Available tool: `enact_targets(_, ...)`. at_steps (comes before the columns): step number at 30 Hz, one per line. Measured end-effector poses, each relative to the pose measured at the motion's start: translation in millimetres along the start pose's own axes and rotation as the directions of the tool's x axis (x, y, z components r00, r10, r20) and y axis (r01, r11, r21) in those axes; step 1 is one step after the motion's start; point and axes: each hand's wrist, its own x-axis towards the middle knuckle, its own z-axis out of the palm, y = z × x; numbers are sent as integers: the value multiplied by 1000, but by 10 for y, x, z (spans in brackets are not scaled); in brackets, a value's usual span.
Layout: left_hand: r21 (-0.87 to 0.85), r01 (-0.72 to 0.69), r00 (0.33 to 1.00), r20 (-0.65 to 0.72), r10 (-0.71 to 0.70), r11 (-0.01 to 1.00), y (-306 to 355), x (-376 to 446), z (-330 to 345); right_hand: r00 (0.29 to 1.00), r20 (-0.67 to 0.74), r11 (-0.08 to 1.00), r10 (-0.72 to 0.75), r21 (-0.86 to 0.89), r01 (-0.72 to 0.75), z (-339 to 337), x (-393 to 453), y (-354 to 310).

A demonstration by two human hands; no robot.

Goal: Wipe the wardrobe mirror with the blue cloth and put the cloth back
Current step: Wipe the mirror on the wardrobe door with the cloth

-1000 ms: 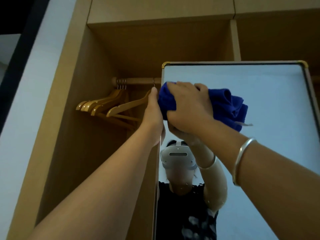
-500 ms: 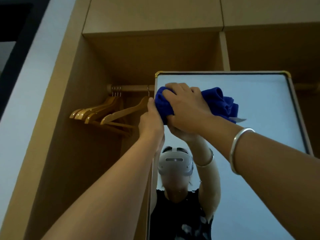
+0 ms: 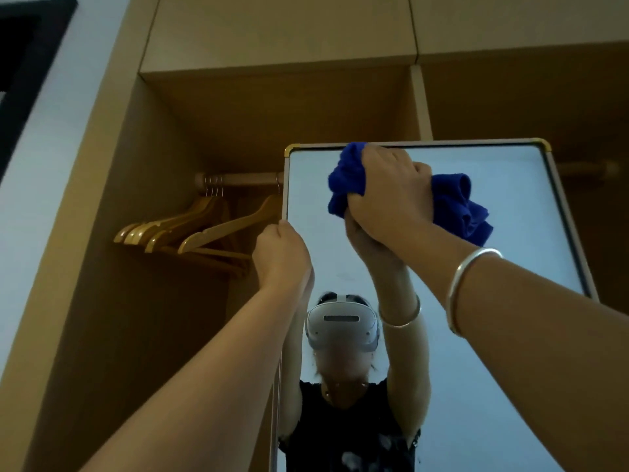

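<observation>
From the head camera, looking up, the right hand (image 3: pixel 391 195) grips a bunched blue cloth (image 3: pixel 456 206), its fingers (image 3: pixel 388 158) curled round the fabric, and presses it against the glass of the mirror (image 3: pixel 510 212) just below the top edge of the frame, left of the middle. Part of the cloth sticks out above and to the left of the hand, and more hangs out on its right side. A silver bangle (image 3: pixel 466 284) sits on the right wrist. The left hand (image 3: pixel 282 257) holds the left edge of the mirror frame lower down, its fingers wrapped round the edge and mostly hidden behind it. The mirror stands in front of an open wooden wardrobe (image 3: pixel 112 267). Inside, to the left of the mirror, several wooden hangers (image 3: pixel 190 226) hang from a rail (image 3: pixel 238 178). The glass reflects the person with both arms raised, wearing a white headset (image 3: pixel 342 323) and a dark top.
</observation>
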Motion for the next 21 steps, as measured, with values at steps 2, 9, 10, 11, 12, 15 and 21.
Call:
enact_targets(2,-54,2,1000,15,-2,999,-4,7,-3,995,-38,995,93,-22,-94,-47,-5,186)
enact_targets(9,-62,-54,998,40,57,997,4,-52,-29,893,-170,903,416,-40,-429,-24,134,310)
enact_targets(10,-65,-63,997,31,65,996,5,-72,-29,866,-174,879,469,2,-476,-15,165,237)
enact_targets(11,-65,-77,997,22,78,995,-16,-66,-14,846,-176,862,503,30,-506,-2,188,166)
enact_targets(12,-62,-75,997,18,76,995,-32,-64,-3,842,-177,858,510,36,-512,27,201,85)
enact_targets(15,-83,-81,997,-1,81,993,-72,-55,10,898,-132,907,420,41,-418,137,226,-216)
enact_targets(21,-118,-41,999,10,43,992,-104,-16,32,975,-28,972,219,97,-216,194,363,-637)
